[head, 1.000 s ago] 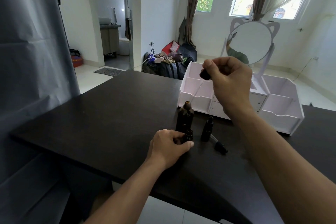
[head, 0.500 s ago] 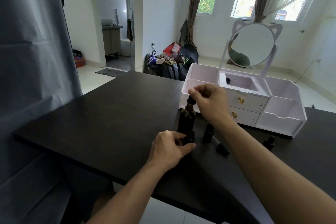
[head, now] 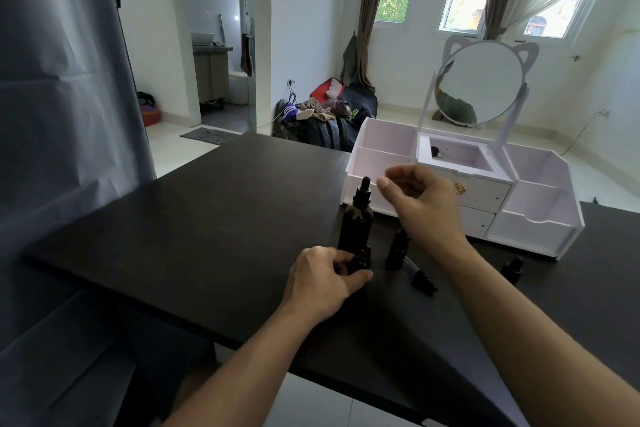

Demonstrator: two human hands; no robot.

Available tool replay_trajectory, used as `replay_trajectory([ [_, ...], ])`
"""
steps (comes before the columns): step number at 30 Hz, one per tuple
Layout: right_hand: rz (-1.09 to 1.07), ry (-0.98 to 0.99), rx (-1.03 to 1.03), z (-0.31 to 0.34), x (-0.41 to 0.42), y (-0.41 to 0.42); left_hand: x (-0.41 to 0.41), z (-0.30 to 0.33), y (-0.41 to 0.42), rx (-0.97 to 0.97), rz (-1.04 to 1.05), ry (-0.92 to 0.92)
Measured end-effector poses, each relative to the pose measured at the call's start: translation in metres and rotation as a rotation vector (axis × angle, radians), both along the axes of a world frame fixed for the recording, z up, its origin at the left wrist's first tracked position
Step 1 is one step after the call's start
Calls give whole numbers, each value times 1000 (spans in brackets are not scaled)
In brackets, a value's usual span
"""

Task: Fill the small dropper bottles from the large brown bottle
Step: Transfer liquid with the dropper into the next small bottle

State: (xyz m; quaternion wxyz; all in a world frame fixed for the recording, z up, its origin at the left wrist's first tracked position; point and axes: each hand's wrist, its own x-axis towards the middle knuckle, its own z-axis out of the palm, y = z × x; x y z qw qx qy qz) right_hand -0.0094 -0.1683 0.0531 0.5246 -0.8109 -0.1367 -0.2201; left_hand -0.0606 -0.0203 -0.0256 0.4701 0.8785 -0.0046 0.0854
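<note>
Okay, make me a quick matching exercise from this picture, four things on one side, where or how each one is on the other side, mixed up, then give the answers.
Things:
1. large brown bottle
2. loose dropper cap
3. left hand
4. right hand

States:
A. lying on its side on the table
B. raised, holding nothing
C. standing upright, dropper in its neck
D. gripping a small bottle on the table

Pairs: 1-C, 2-A, 3-D, 4-B
</note>
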Motion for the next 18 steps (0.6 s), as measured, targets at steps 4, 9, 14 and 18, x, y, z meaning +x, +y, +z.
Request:
replay_trajectory([
  [4, -144, -58, -124, -10, -22, -34, 1, -2, 0, 27, -1, -36],
  [9, -213, 170, -348, -45, -38, -59, 1, -1, -1, 52, 15, -58],
  [14, -262, 349, -525, -58, -41, -57, 2, -2, -1, 63, 27, -59],
  [18, -328, 282, -474, -56, -44, -60, 4, -4, 0, 72, 24, -50],
])
